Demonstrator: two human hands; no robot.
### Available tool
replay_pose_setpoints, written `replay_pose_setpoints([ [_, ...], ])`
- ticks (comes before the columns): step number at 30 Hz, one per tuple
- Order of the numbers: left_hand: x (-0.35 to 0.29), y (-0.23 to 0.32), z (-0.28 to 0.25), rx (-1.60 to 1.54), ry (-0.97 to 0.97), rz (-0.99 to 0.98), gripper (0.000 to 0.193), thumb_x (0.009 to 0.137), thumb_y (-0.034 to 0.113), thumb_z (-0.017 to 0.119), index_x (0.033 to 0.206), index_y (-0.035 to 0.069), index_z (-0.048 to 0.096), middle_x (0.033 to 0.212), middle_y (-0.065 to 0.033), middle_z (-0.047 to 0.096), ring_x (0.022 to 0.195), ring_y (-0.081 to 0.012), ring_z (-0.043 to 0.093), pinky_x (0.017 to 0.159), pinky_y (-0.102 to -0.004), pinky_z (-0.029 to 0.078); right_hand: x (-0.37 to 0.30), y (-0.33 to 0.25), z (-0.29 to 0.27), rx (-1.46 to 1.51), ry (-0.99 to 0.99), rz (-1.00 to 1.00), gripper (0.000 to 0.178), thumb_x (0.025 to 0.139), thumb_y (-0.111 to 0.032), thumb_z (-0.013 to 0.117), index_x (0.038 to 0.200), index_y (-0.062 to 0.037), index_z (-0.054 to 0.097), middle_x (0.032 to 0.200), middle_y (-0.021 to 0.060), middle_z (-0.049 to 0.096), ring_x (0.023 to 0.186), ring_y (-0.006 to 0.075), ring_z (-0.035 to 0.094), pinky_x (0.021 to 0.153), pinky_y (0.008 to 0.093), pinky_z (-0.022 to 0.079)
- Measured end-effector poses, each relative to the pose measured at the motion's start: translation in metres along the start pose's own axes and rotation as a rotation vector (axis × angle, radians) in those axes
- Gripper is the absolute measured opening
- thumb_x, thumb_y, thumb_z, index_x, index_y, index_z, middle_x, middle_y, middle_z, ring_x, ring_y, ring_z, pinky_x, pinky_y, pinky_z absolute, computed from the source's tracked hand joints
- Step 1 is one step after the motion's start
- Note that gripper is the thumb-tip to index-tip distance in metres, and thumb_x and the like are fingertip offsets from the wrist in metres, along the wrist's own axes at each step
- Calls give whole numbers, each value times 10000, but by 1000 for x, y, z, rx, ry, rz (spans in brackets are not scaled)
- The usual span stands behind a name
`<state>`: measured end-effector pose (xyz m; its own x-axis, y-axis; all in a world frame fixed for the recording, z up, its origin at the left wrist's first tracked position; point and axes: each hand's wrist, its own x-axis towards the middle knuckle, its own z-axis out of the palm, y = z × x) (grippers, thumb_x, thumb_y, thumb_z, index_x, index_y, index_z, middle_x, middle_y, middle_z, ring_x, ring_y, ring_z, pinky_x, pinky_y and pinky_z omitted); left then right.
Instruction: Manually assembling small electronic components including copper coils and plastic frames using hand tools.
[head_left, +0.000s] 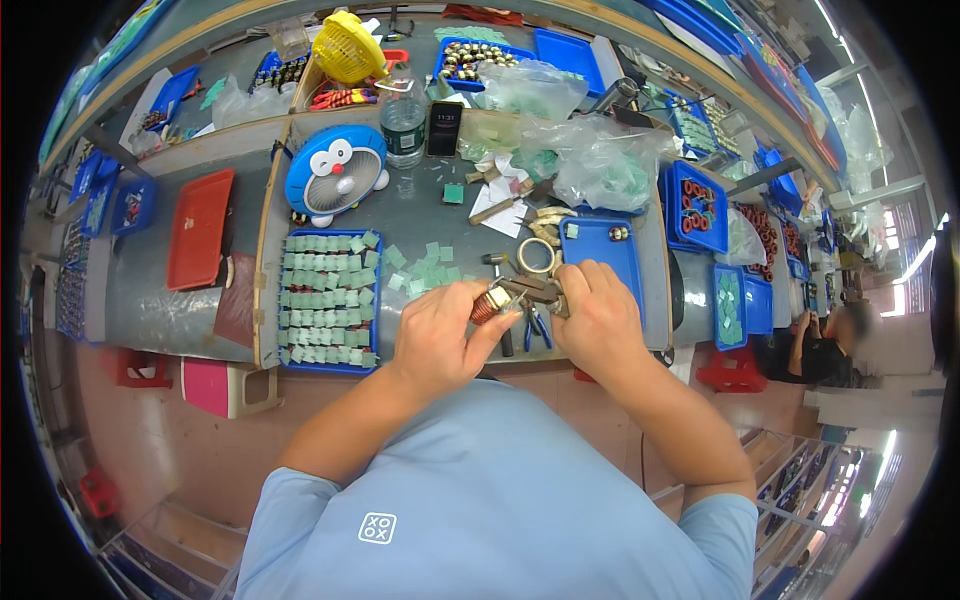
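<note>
Over the bench's front part, my left hand (437, 335) grips a small copper-wound coil (488, 306) with a pale core between thumb and fingers. My right hand (603, 317) is closed on a dark, flat, bar-like tool (532, 289), whose left end meets the coil. Exactly what kind of tool it is cannot be made out. Beneath the hands lie blue-handled pliers (540, 328), and a roll of tape (537, 256) sits just beyond. Loose pale green square sheets (430, 268) are scattered to the left of them.
A blue tray (375, 335) filled with rows of green-topped pieces stands left; another blue tray (603, 262) is at right. Behind are a blue cartoon-faced fan (335, 172), a water bottle (403, 130), a phone (444, 130) and clear plastic bags (605, 165). Wooden dividers (268, 260) flank the bench.
</note>
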<state>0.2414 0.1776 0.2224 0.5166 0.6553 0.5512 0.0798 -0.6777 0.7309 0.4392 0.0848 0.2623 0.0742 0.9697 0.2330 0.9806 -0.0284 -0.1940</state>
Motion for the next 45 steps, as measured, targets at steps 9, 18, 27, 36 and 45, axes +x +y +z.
replay_pose_setpoints([
  [9,-3,-12,-7,-174,-123,-62,338,903,237,778,1089,-2,628,852,-112,691,727,-241,683,654,-343,538,1,-2,-18,172,-100,10,344,789,-66,745,1111,-31,627,922,141,601,896,361,608,756,455,499],
  [18,-15,-24,-6,-1043,-174,-338,379,1046,236,601,1312,1,469,1130,-146,670,1093,-197,660,938,-331,536,-13,-13,-9,212,-4,83,471,763,-91,802,1194,-7,629,1005,148,619,909,347,609,782,437,505],
  [27,-15,-15,-2,-1053,-240,-412,514,1021,457,582,1245,7,475,981,-135,640,846,-197,640,791,-351,537,-9,-3,-14,223,34,18,519,736,-56,807,1218,-7,623,1039,153,610,938,350,598,805,434,494],
  [36,-17,-16,4,-1427,-489,-444,568,1041,505,480,1220,-35,485,1040,-124,604,693,-155,545,710,-412,535,-7,5,-10,274,17,-133,576,653,-37,818,1199,-14,632,1015,139,597,929,342,591,800,423,496],
  [45,-24,0,11,-1461,-494,-520,546,1044,493,487,1262,-8,459,1082,-121,616,665,-144,483,687,-392,491,-19,10,-6,259,41,-119,488,600,21,749,1072,-25,636,906,118,564,844,329,591,728,434,499],
])
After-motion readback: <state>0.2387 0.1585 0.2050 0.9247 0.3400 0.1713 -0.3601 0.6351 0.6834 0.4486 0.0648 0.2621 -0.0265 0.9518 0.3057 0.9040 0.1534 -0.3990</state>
